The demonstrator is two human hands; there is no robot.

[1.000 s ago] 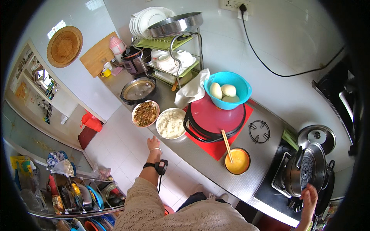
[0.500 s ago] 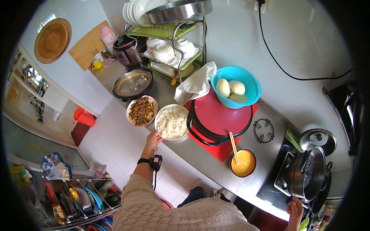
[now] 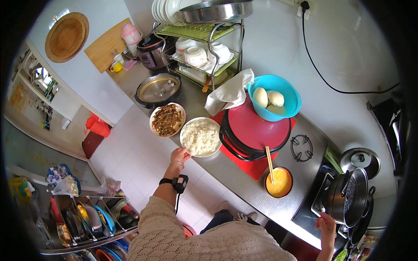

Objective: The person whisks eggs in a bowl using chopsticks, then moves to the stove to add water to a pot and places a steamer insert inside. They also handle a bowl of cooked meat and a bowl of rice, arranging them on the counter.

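A white bowl of cooked rice [image 3: 201,137] stands at the counter's front edge. My left hand [image 3: 180,156] is closed on its near rim, fingertips at the edge. Just left of it sits a bowl of chopped brown stir-fried food [image 3: 167,120]. At the lower right, my right hand [image 3: 325,225] is in the air beside the stove, near a dark pot [image 3: 344,198]; its fingers are loosely bent and apart, with nothing visible in them. A dark-rimmed bowl of beaten egg [image 3: 279,182] holds a pair of chopsticks [image 3: 269,163].
A red-lidded electric griddle [image 3: 257,132] sits mid-counter, partly under a turquoise basin [image 3: 292,98] holding several pale round pieces. Behind are a dish rack [image 3: 204,32] and a pan with a glass lid [image 3: 158,90]. A wire pot stand [image 3: 301,148] lies near the stove.
The view has shifted slightly, moving the counter things a little right. My right hand has risen and moved left beside the stove. My left hand stays at the rice bowl's rim.
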